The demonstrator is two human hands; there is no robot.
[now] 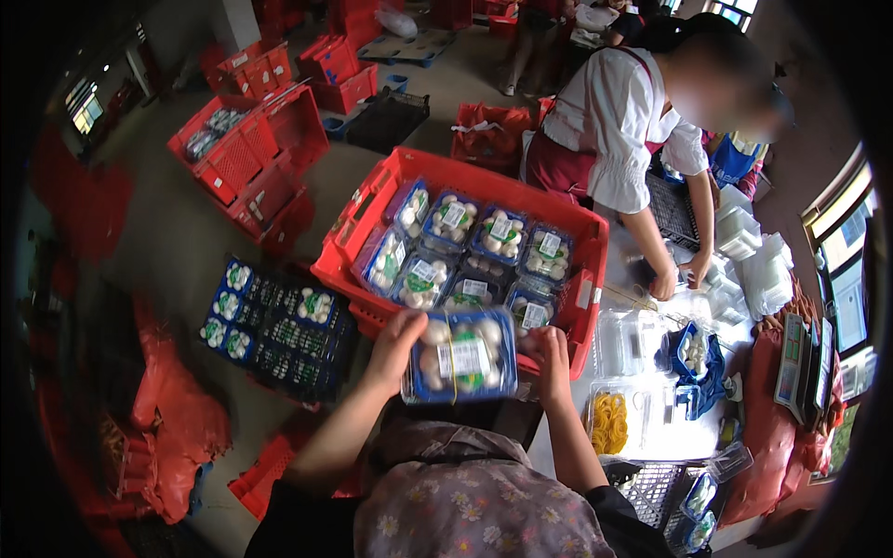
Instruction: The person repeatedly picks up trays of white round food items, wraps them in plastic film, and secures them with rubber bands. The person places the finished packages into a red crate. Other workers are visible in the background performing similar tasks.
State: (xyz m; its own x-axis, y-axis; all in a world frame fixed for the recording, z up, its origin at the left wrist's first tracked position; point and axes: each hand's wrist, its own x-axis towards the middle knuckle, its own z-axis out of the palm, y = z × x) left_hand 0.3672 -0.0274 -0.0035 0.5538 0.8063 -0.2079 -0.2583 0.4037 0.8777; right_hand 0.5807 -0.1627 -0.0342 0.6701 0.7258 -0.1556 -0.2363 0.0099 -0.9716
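Observation:
In front of me a blue tray of white mushrooms under clear film (481, 335) bears a printed label and a yellow rubber band around it. My left hand (396, 352) grips its left side, thumb on the near face. Just right of the pack is my right hand (553, 363), blurred at the fingertips; I cannot tell whether it touches the pack. Beyond both hands stands a red plastic crate (488, 178), tilted in the view. Inside it lie several labelled mushroom packs (452, 215) in rows, partly hidden by the held pack.
A co-worker (607, 125) leans over the metal table (649, 436) at right. On it are clear plastic boxes (621, 342), yellow rubber bands (609, 422) and a blue bag of mushrooms (694, 352). A dark crate with mushroom packs (279, 328) sits lower left. Red crates (234, 150) stand behind.

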